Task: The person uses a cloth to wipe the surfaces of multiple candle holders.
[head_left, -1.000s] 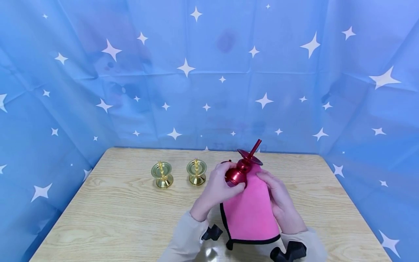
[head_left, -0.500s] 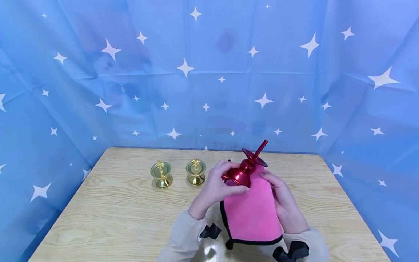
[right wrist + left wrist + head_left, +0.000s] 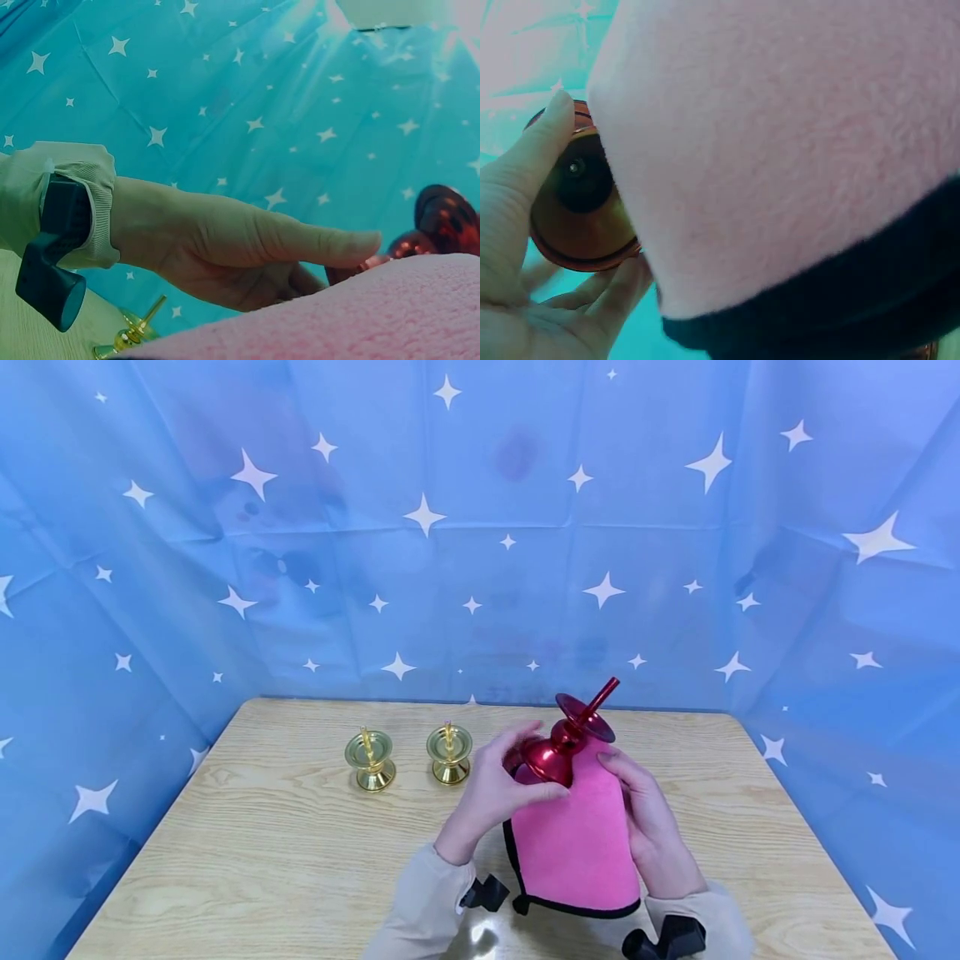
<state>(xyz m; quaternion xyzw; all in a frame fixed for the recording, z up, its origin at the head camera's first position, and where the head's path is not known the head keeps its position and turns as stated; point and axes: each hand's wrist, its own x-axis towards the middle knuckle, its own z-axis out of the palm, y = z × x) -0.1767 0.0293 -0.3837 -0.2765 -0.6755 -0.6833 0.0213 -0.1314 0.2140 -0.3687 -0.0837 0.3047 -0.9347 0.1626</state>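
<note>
My left hand (image 3: 495, 789) holds a shiny red candle holder (image 3: 550, 762) by its flared base, thumb on the near side. The holder tilts to the upper right, its dish and thin stem at the raised end. The left wrist view shows the hollow underside of the base (image 3: 577, 232) between thumb and fingers. My right hand (image 3: 652, 818) grips a pink cloth (image 3: 577, 852) with black edging, thumb on top, the cloth lying against the holder's right side. Most right fingers are hidden by the cloth. In the right wrist view the left hand (image 3: 240, 240) reaches the red holder (image 3: 450, 217).
Two gold candle holders, one at far left (image 3: 375, 772) and one nearer the left hand (image 3: 450, 768), stand upright on the wooden table (image 3: 262, 835). A blue curtain (image 3: 510, 568) with white stars hangs behind and at both sides.
The red candle holder and both hands have shifted slightly right. The cloth has moved a little with the right hand, and its lower edge has changed shape. The gold holders stay put.
</note>
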